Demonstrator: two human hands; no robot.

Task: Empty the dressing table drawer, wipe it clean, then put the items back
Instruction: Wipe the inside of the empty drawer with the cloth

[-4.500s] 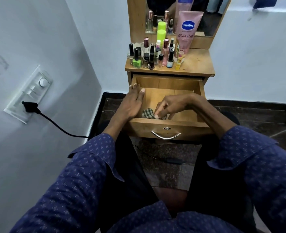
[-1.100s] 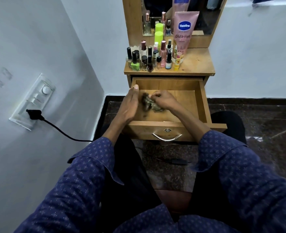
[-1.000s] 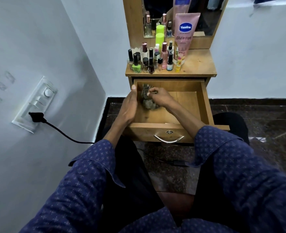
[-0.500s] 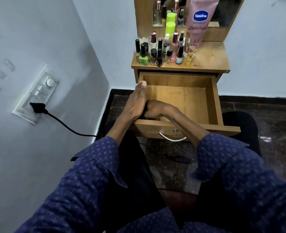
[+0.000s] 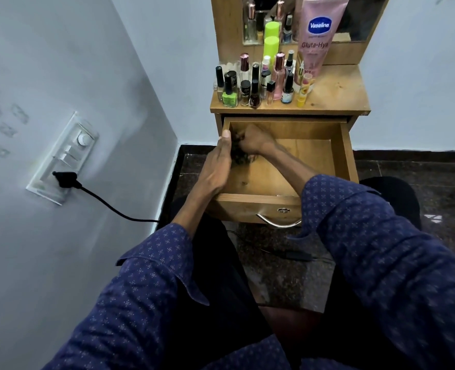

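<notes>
While the wooden drawer [image 5: 344, 156] stands pulled out below the crowded bottles [image 5: 258, 84], its pale floor bare, the right hand [image 5: 255, 140] clutches a dark crumpled cloth [image 5: 238, 156] at the back left corner; the left hand [image 5: 217, 166] lies flat, fingers extended, along the left wall.

Sitting on wooden dressing table top [image 5: 335, 96] — cluster of nail polish and perfume bottles [image 5: 258, 84] crowding left half, pink Vaseline tube [image 5: 317, 36] leaning against mirror frame behind them, right half showing bare wood.
</notes>
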